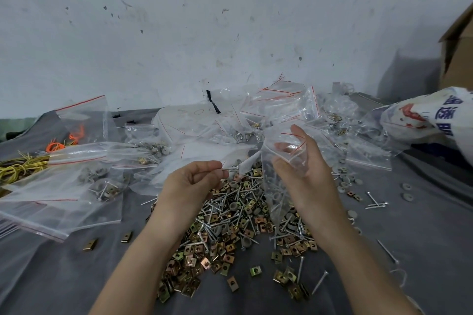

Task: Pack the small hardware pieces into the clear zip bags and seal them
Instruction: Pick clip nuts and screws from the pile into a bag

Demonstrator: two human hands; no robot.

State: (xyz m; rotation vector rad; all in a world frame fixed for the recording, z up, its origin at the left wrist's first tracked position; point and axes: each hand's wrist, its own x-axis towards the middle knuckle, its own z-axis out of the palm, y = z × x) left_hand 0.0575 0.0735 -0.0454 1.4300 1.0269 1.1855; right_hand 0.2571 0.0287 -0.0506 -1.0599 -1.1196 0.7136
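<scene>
While the right hand (304, 169) curls round the mouth of a limp, slippery bag (275, 194) just above the pile (230, 225), the left hand (197, 176) pinches one thin, stiff screw (231, 168) beside it. The bag is probably best held at its zip rim. Grey cloth (64, 276) lies under the pile, and a scuffed wall (179, 33) stands behind.

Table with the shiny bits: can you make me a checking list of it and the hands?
Surface: grey cloth over the table.
Job's things: pile of screws, clips and washers; clear zip bag above it.
Clutter: filled bags at left, empty bags behind.
Grippers: left hand pinches a screw; right hand holds the bag.
Cables: yellow and orange wire loops, far left.
Surroundings: stained wall, cardboard box, printed sack at right.
</scene>
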